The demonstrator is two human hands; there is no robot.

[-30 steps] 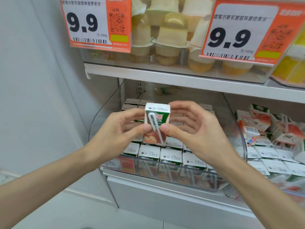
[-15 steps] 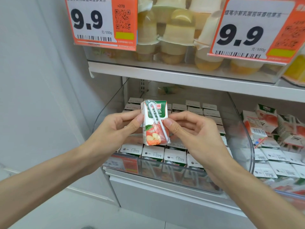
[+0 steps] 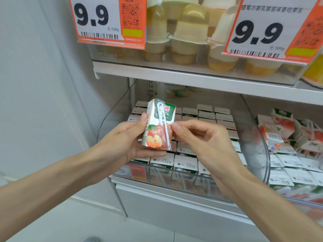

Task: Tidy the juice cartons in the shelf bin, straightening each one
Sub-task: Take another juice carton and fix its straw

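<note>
A small apple juice carton [image 3: 158, 126] with a white straw taped to its front is held upright, slightly tilted, in front of the clear shelf bin [image 3: 174, 177]. My left hand [image 3: 129, 138] grips its left side, thumb on the edge and fingers under its base. On the carton's right edge my right hand [image 3: 201, 137] pinches with thumb and fingertips. Inside the bin, several cartons [image 3: 185, 162] stand in neat rows, white tops up.
A second clear bin [image 3: 297, 199] on the right holds jumbled juice cartons [image 3: 272, 130]. The shelf above [image 3: 192, 77] carries jelly cups [image 3: 185, 41] and two orange 9.9 price tags [image 3: 108, 21]. A grey wall [image 3: 35, 84] stands on the left.
The carton has turned from top-facing to front-facing and tilted a little, and both hands dropped lower. The view has moved closer to the shelf.
</note>
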